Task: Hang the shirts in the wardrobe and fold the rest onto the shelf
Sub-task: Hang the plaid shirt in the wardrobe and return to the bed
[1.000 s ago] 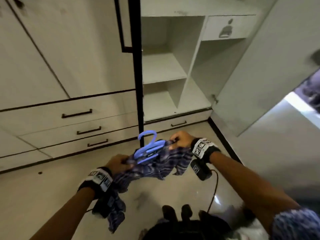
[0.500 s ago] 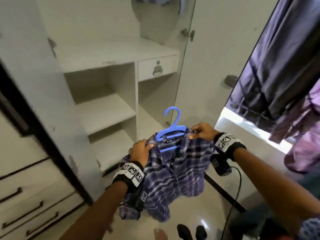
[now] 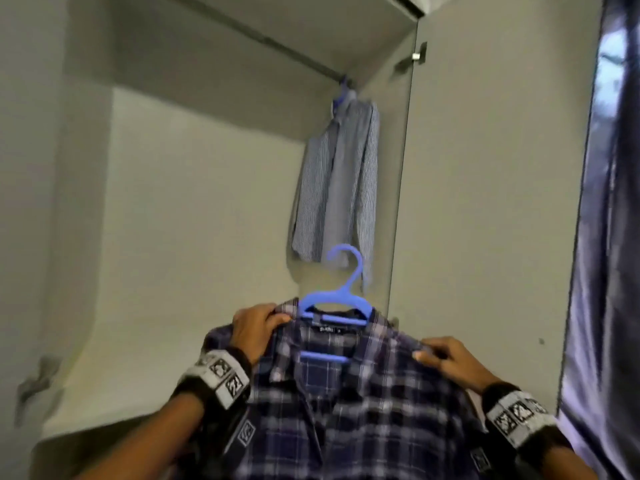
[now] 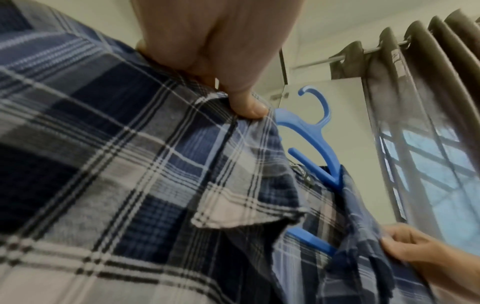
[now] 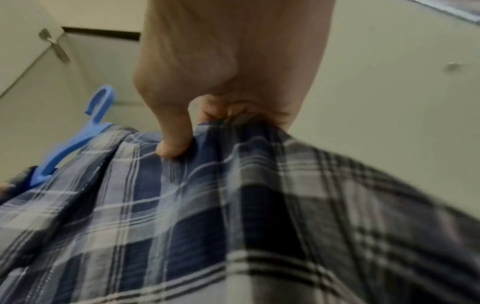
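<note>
A dark blue plaid shirt (image 3: 349, 403) hangs on a blue plastic hanger (image 3: 341, 299), held up in front of the open wardrobe. My left hand (image 3: 258, 323) pinches the shirt's left shoulder by the collar (image 4: 241, 107). My right hand (image 3: 446, 358) grips the right shoulder cloth (image 5: 182, 144). The hanger's hook (image 4: 315, 105) points up, free of the rail (image 3: 277, 46), which runs high across the hanging compartment. A striped pale blue shirt (image 3: 337, 188) hangs from that rail at its right end.
The wardrobe's open door (image 3: 485, 202) stands at the right, with a dark curtain (image 3: 609, 237) and a window (image 4: 428, 185) beyond it. The hanging compartment's back wall (image 3: 194, 220) is bare left of the striped shirt.
The plaid shirt on its hanger has been lifted from near the floor up to the hanging compartment. My view has swung from the drawers and shelves up to the rail.
</note>
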Demonstrator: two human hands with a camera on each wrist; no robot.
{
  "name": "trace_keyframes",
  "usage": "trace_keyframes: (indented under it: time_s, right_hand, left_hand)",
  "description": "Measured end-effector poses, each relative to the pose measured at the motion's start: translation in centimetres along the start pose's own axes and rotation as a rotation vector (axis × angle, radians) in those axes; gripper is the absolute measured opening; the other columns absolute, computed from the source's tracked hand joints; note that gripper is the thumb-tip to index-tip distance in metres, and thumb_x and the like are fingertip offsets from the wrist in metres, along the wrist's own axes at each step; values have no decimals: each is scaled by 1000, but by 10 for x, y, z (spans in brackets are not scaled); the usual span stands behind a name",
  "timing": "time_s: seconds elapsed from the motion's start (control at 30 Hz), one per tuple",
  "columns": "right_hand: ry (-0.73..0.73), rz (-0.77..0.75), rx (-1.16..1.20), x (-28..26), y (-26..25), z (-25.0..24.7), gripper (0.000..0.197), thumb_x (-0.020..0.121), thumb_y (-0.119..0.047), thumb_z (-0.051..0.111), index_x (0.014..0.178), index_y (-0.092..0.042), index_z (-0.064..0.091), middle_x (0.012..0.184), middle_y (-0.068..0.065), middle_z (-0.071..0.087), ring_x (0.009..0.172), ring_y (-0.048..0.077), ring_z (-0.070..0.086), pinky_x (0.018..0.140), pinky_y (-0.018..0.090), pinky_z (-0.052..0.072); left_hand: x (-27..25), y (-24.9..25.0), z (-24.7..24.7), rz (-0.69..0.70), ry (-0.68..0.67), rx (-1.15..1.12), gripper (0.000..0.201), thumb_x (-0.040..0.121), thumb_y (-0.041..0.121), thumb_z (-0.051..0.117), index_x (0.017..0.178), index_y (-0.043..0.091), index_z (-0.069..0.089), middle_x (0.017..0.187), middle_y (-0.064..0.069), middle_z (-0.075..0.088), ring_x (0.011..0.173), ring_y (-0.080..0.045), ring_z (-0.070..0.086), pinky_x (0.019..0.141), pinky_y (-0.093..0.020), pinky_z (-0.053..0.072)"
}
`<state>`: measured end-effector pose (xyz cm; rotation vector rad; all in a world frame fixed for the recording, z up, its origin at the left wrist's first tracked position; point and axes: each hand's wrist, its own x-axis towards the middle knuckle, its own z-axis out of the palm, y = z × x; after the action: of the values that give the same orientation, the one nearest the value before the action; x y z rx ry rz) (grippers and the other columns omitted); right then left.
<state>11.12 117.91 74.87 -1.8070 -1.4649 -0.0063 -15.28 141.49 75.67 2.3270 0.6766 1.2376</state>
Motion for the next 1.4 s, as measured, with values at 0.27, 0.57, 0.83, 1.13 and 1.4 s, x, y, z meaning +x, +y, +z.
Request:
trace_keyframes:
  time_s: [0.27,0.57,0.83,1.13,1.4]
  right_hand:
    - [353,-333,-94,174,-122,-109,25,89,-20,64,64,-23,60,63,-3,57,58,7,50,57,21,39]
    - [703,-282,-551,351,-201,-198,34,88,-32,63,91,1,71,90,20,68,88,34,62,74,35,47]
    - [878,-199,-679,457,-202,-203,35,92,-31,58,92,3,65,98,25,64,92,37,60,68,33,41]
    - [952,-120,-604,563,-179,-168,25,99,-15,44,107,1,61,113,19,62,104,35,59,78,35,47]
    - [924,-141,-681,650,-188,-183,27,98,-2,37,112,1,61,116,17,63,108,33,59,82,35,47]
  left_hand:
    - [218,24,-84,139,278,282,56,88,50,47,134,19,43,131,-14,50,125,-36,42,103,-58,29]
    - [334,-23,-106,-14,214,485,86,80,74,41,147,28,14,150,-7,28,139,-32,22,105,-69,13]
    - [375,-59,-94,-15,76,687,73,87,57,50,146,29,17,153,4,22,142,-21,13,110,-57,16]
    - [432,-88,-88,-165,128,767,66,87,57,50,142,33,21,144,7,32,138,-18,21,108,-46,26]
    - [494,-97,-71,-136,257,778,60,88,55,50,138,34,25,139,9,36,135,-15,23,106,-41,27]
